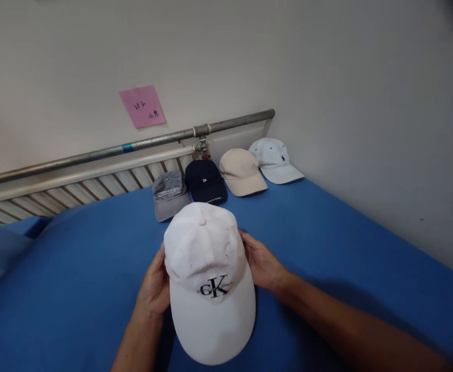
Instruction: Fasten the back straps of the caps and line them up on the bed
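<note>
A white cap (206,274) with a black "CK" logo is held over the blue bed sheet (327,237), its brim pointing toward me. My left hand (154,287) grips its left side and my right hand (261,263) grips its right side; the fingers of both curl under the crown and are partly hidden. Behind it, along the wall, lies a row of caps: grey (169,194), dark navy (205,182), beige (242,171) and light blue (275,160).
A metal pipe (133,145) with a valve runs along the white wall above a ribbed radiator panel (75,187). A pink sticky note (141,106) with writing hangs on the wall. The wall closes in on the right side of the bed.
</note>
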Motion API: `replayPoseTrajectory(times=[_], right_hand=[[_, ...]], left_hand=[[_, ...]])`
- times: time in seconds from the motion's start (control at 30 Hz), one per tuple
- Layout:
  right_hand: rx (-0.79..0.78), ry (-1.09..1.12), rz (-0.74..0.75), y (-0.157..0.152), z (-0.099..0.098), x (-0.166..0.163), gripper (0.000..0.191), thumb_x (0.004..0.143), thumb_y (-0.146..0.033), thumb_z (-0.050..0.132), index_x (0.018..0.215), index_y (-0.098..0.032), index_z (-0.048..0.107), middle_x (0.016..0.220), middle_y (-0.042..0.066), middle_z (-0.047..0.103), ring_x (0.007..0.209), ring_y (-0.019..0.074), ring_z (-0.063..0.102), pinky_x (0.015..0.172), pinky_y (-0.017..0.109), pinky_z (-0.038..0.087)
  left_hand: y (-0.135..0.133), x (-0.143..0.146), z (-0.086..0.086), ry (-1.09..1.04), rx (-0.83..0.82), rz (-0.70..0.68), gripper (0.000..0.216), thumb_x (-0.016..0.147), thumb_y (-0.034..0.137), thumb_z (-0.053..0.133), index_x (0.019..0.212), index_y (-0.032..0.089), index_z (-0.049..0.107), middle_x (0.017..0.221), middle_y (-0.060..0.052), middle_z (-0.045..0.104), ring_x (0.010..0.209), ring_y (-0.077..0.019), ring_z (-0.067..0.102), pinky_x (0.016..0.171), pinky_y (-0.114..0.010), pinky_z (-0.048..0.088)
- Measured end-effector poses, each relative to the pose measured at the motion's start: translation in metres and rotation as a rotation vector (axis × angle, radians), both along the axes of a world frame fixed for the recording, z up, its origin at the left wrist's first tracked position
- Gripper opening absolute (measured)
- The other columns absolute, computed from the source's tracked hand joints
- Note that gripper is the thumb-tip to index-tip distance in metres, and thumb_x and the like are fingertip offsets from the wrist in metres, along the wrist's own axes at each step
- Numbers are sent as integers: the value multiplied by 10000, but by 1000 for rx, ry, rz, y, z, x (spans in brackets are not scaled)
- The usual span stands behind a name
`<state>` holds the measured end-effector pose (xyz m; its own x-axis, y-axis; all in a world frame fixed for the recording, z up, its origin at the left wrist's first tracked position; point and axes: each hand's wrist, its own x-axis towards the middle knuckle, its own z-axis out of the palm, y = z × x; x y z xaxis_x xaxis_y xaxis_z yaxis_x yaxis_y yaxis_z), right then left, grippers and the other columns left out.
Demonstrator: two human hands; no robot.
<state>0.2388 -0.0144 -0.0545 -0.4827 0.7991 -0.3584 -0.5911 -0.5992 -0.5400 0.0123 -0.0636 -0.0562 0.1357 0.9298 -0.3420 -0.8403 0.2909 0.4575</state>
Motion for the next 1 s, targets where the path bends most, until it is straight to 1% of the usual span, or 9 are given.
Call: replayPoseTrajectory(times=[0.17,0.27,0.43,0.63,0.7,0.8,0.87,0.93,1.0], right_hand=[[-34,87,-47,3,2,2,159,831,-341,611,872,-204,681,765,-13,723,755,166,656,785,291,477],[-32,110,-72,3,2,1,149,834,-317,603,889,-202,680,765,-15,727,802,176,664,845,302,466],[-103,119,-69,3,0,0,147,845,-319,594,872,-200,675,745,-17,726,873,185,668,913,320,445],[-76,119,-96,9,-6,0,191,864,-338,570,881,-192,691,785,-2,740,857,195,671,916,332,448],[-84,106,-99,11,-9,-1,190,864,-346,572,860,-196,689,766,-2,737,850,202,673,909,343,455],[-73,105,-102,16,-14,1,152,851,-339,590,863,-214,677,759,-13,735,905,203,670,925,342,452],[-47,110,-121,19,-16,4,131,832,-338,613,867,-226,670,756,-25,735,916,198,671,930,337,453],[-29,112,-132,23,-16,8,141,812,-343,634,881,-227,672,757,-27,737,909,195,673,926,330,458],[-29,114,-135,26,-15,12,150,812,-340,636,896,-222,675,758,-23,740,896,187,675,918,316,462]], left_hand=[[1,-3,-5,-22,12,-25,279,943,282,500,1033,155,732,983,-78,757,1007,-255,687,1048,-407,443],[1,-2,-4,-30,-16,3,277,942,273,493,1001,169,743,966,-67,761,982,-243,697,1026,-384,465],[0,0,-1,-13,-57,42,318,952,275,455,977,160,751,942,-71,764,873,-226,723,980,-356,497],[7,-8,-16,10,-83,54,297,936,309,479,990,172,738,945,-67,765,862,-228,722,945,-361,518],[9,-10,-21,19,-80,38,289,934,296,484,971,160,736,927,-74,766,833,-226,726,887,-343,547],[11,-9,-24,36,-12,31,324,955,278,445,895,156,739,785,-59,767,682,-185,725,717,-264,580],[11,-6,-23,65,53,-1,368,969,301,417,882,136,734,703,-67,752,600,-177,709,667,-256,578],[11,-1,-21,92,88,-26,363,971,300,414,922,116,723,742,-84,755,631,-186,715,719,-280,578],[10,5,-17,93,93,8,304,963,250,433,951,128,710,837,-76,763,730,-180,725,786,-276,566]])
